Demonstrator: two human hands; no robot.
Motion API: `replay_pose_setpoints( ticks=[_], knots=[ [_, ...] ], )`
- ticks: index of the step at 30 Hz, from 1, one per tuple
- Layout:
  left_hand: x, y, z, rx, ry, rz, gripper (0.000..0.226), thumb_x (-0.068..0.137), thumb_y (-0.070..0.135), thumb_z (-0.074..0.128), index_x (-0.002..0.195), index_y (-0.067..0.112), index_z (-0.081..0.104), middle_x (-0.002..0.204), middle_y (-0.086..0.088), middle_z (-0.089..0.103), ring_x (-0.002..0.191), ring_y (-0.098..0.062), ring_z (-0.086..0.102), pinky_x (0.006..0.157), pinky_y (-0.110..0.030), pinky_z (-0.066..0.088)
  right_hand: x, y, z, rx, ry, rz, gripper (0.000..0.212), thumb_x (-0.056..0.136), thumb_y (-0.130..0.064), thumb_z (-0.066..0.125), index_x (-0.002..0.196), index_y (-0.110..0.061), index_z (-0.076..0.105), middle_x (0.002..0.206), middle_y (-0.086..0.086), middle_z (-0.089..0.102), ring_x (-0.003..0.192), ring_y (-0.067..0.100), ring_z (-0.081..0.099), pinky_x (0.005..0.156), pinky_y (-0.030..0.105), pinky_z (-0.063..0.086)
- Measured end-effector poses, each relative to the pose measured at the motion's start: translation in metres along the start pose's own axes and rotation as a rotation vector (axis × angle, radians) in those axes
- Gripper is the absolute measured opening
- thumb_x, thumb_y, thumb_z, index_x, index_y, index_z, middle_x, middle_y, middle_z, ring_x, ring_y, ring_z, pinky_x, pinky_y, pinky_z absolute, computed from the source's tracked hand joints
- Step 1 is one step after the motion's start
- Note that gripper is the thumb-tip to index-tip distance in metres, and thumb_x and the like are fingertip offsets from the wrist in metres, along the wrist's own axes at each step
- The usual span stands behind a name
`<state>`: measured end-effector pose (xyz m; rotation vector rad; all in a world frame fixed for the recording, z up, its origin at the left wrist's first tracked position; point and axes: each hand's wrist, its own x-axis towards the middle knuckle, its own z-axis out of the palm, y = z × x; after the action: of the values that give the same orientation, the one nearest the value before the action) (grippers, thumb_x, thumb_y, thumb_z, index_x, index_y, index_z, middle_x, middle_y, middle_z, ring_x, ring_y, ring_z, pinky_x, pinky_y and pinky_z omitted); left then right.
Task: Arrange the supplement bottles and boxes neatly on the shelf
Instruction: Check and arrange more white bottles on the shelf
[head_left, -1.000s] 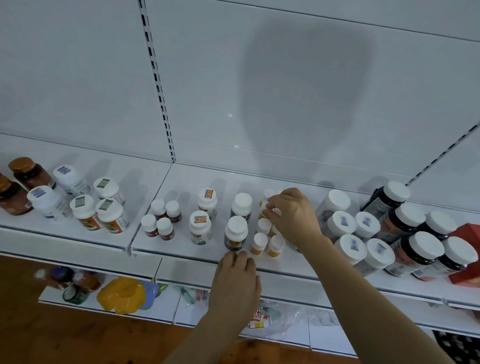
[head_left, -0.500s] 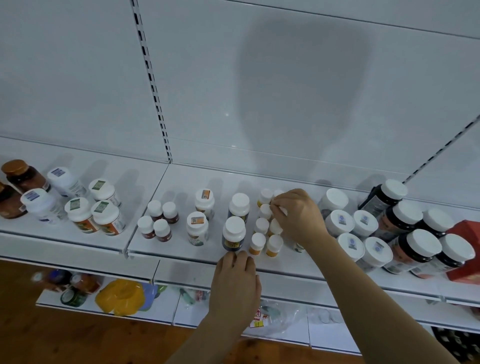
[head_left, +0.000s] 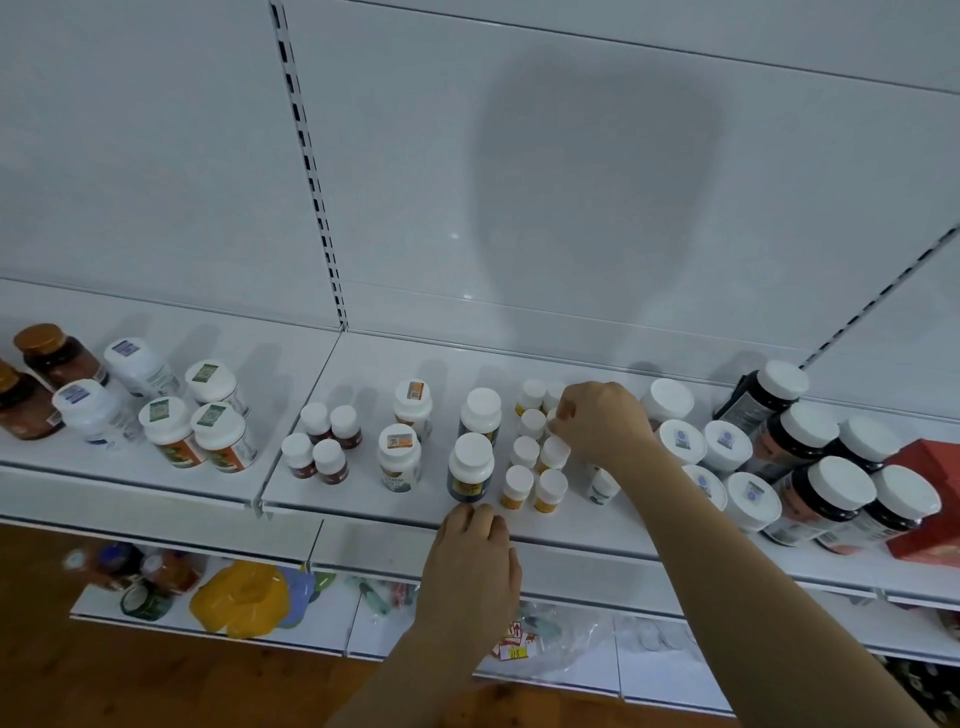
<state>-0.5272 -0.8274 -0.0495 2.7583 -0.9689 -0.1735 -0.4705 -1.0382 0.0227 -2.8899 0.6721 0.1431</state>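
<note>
Right hand (head_left: 602, 423) has crept back along the small yellow bottles (head_left: 535, 457), fingers now pinching a white cap mid-cluster | left hand (head_left: 475, 566) fingers straight, tips on shelf edge (head_left: 363, 512) before dark bottle (head_left: 470, 467) | red box (head_left: 930, 499) far right.

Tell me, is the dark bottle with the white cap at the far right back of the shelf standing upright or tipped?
Tipped. The dark bottle leans back and to the left, its label face showing, while the dark bottles in front of it stand upright.
</note>
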Motion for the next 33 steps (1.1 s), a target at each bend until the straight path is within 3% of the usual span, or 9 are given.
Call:
replay_pose_setpoints(
  ticks=[6,10,14,16,19,22,26,29,33],
  knots=[
    [-0.003,-0.005,-0.004,-0.099,0.043,0.018,0.041,0.103,0.038,0.038,0.137,0.02,0.053,0.14,0.005,0.049,0.132,-0.015,0.039,0.111,-0.026,0.035,-0.012,0.003,-0.013,0.082,0.132,-0.021,0.015,0.091,-0.029,0.06,0.093,-0.019,0.071,0.09,0.006,0.067,0.088,0.026,0.06,0.069,0.031,0.046],
    [-0.005,-0.007,-0.013,-0.211,0.052,-0.001,0.037,0.103,0.041,0.038,0.132,0.024,0.054,0.134,0.01,0.052,0.127,-0.008,0.042,0.105,-0.02,0.04,-0.037,0.01,-0.032,0.27,0.291,0.018,0.013,0.09,-0.032,0.065,0.091,-0.022,0.073,0.086,-0.001,0.071,0.087,0.021,0.063,0.075,0.032,0.051],
    [-0.006,0.007,-0.042,-0.454,0.173,-0.093,0.025,0.1,0.045,0.047,0.116,0.032,0.061,0.111,0.016,0.066,0.097,-0.003,0.059,0.081,-0.007,0.042,-0.083,0.001,-0.056,0.619,0.378,0.061,0.007,0.09,-0.031,0.07,0.087,-0.03,0.076,0.08,-0.018,0.072,0.081,-0.003,0.063,0.068,0.007,0.043],
    [-0.005,0.015,-0.06,-0.612,0.272,-0.125,0.024,0.098,0.048,0.049,0.108,0.032,0.063,0.102,0.017,0.068,0.09,-0.003,0.062,0.075,-0.005,0.043,-0.108,-0.009,-0.064,0.784,0.394,0.069,0.009,0.089,-0.03,0.071,0.083,-0.034,0.075,0.075,-0.024,0.071,0.077,-0.008,0.063,0.065,0.005,0.043],
    [-0.007,0.027,-0.086,-0.887,0.349,-0.148,0.038,0.091,0.056,0.046,0.114,0.032,0.064,0.101,0.021,0.068,0.094,0.0,0.065,0.078,-0.008,0.049,-0.139,-0.022,-0.065,0.955,0.388,0.093,0.011,0.09,-0.03,0.072,0.082,-0.036,0.074,0.077,-0.026,0.072,0.074,0.001,0.067,0.065,0.012,0.049],
    [-0.014,0.038,-0.107,-1.056,0.416,-0.168,0.028,0.088,0.049,0.054,0.109,0.034,0.064,0.096,0.023,0.069,0.094,0.006,0.064,0.076,-0.005,0.048,-0.161,-0.032,-0.061,1.069,0.428,0.104,0.012,0.09,-0.024,0.073,0.082,-0.033,0.074,0.075,-0.022,0.072,0.071,0.001,0.066,0.062,0.009,0.048],
    [-0.027,0.051,-0.121,-1.204,0.535,-0.181,0.02,0.088,0.036,0.06,0.105,0.03,0.067,0.099,0.026,0.07,0.095,0.008,0.065,0.076,-0.004,0.047,-0.176,-0.039,-0.056,1.19,0.464,0.134,0.014,0.092,-0.021,0.071,0.083,-0.031,0.074,0.076,-0.016,0.073,0.07,-0.001,0.064,0.063,0.011,0.048],
    [-0.032,0.059,-0.128,-1.282,0.589,-0.158,0.015,0.09,0.023,0.066,0.098,0.035,0.067,0.104,0.029,0.069,0.099,0.01,0.065,0.077,-0.004,0.047,-0.182,-0.042,-0.057,1.288,0.515,0.12,0.014,0.094,-0.015,0.068,0.088,-0.026,0.075,0.085,-0.012,0.076,0.08,0.003,0.068,0.069,0.014,0.052],
    [-0.036,0.061,-0.131,-1.33,0.628,-0.169,0.012,0.087,0.028,0.064,0.098,0.03,0.067,0.106,0.034,0.067,0.098,0.009,0.065,0.076,-0.004,0.048,-0.186,-0.053,-0.058,1.496,0.553,0.088,0.014,0.093,-0.001,0.065,0.094,-0.012,0.073,0.095,-0.005,0.078,0.088,0.006,0.072,0.075,0.016,0.054]
  ],
)
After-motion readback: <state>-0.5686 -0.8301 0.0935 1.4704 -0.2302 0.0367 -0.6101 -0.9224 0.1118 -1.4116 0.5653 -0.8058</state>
